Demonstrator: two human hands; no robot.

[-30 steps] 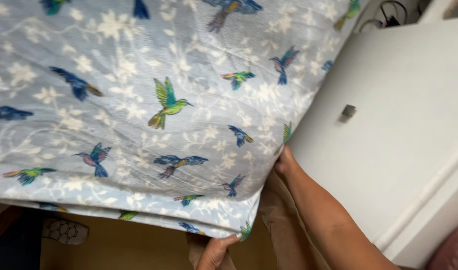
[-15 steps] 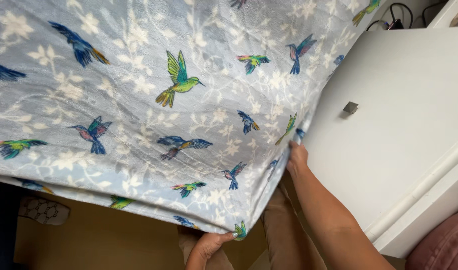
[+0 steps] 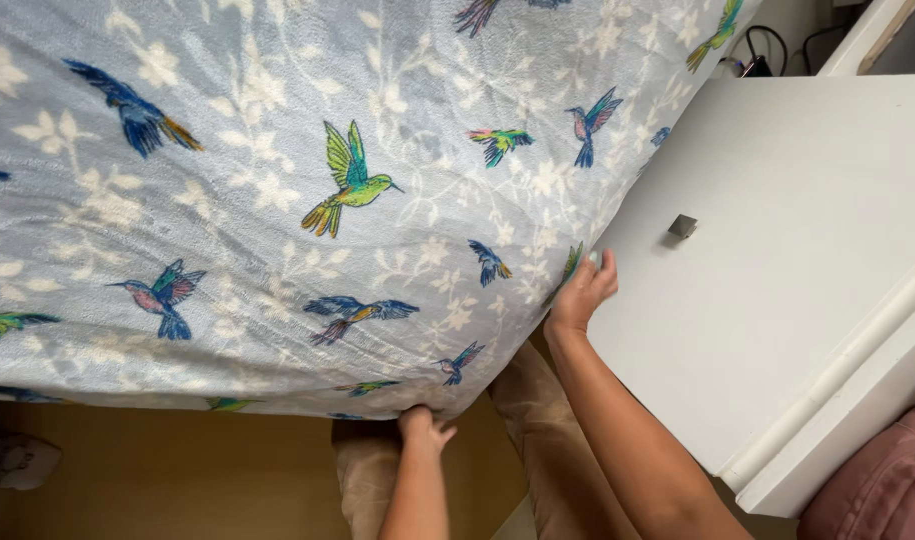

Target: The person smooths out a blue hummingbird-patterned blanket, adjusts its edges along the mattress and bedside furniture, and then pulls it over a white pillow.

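A pale blue sheet [image 3: 277,200] printed with white flowers and coloured hummingbirds covers a mattress that fills most of the view. My left hand [image 3: 424,428] grips the sheet's lower edge at the mattress corner, fingers curled under it. My right hand [image 3: 581,293] presses on the sheet along the mattress's right side, in the narrow gap next to a white cabinet [image 3: 777,280]. Its fingertips are tucked into the fabric.
The white cabinet has a small square metal knob [image 3: 682,226] and stands tight against the bed's right side. Cables [image 3: 767,50] lie at the top right. My tan trouser legs [image 3: 527,440] and a brown floor [image 3: 177,480] show below; a pinkish cushion [image 3: 877,490] sits bottom right.
My right hand has slid further up the mattress side beside the cabinet. My left hand has stayed at the lower corner edge. The view has shifted down over the sheet.
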